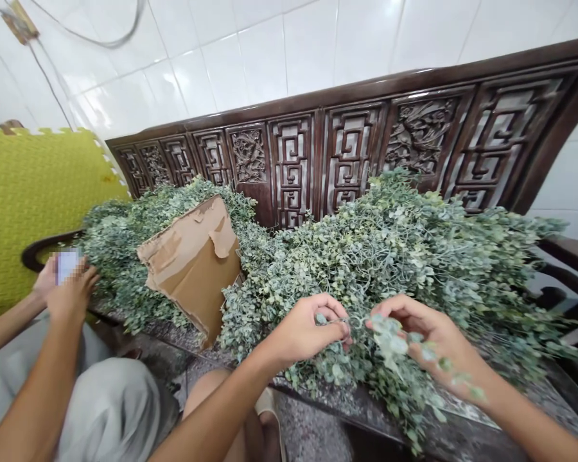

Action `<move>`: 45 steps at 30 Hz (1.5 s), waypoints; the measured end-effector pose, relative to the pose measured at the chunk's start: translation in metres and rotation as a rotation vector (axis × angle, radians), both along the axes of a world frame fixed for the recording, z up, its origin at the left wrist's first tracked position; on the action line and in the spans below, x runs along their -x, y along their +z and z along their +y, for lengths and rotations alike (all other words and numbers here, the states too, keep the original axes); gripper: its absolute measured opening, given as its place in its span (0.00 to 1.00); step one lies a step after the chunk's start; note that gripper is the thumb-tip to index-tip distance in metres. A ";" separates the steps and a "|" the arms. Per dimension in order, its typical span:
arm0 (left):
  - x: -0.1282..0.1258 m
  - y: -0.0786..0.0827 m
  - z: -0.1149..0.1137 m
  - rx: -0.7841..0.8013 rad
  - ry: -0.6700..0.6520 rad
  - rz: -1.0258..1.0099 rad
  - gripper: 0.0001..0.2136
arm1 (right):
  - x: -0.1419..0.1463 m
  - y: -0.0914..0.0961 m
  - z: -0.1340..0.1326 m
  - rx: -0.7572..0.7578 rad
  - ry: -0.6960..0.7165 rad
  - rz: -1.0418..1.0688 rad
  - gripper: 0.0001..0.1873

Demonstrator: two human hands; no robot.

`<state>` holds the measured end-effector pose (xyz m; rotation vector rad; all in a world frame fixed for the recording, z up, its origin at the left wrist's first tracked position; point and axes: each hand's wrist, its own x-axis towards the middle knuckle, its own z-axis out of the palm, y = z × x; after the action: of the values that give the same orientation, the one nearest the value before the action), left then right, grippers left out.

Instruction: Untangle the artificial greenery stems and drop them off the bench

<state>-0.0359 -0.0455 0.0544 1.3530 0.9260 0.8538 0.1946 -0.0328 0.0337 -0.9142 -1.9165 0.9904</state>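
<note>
My left hand (306, 330) is closed in a pinch on a thin stem of an artificial green leafy sprig (395, 340). My right hand (431, 340) is closed on the same sprig, whose small pale-green leaves trail over my right wrist. Both hands hover just in front of a big heap of the same faux foliage (404, 256) that covers the seat of a dark carved wooden bench (347, 147).
A torn cardboard box (195, 263) lies tilted in the foliage at the left. Another person sits at the left, both hands (65, 285) round a phone. A yellow-green foam mat (29, 192) leans on the white tiled wall. The bench's armrest (568, 253) is at right.
</note>
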 end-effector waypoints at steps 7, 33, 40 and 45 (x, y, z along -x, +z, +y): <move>0.001 -0.005 0.001 -0.201 -0.021 0.183 0.06 | 0.015 -0.006 -0.005 -0.212 0.003 -0.139 0.16; 0.026 0.007 0.001 0.071 -0.037 0.037 0.12 | 0.020 0.001 -0.003 -0.020 0.128 0.038 0.10; 0.024 0.009 0.001 0.105 -0.076 0.008 0.14 | 0.021 0.004 -0.005 -0.081 0.131 -0.006 0.12; 0.018 0.005 0.000 0.130 -0.030 0.013 0.12 | 0.028 0.005 -0.008 -0.130 0.033 -0.075 0.06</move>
<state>-0.0535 -0.0457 0.0594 1.2587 0.9527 0.7501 0.1667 -0.0407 0.0384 -0.8583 -2.0387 0.8502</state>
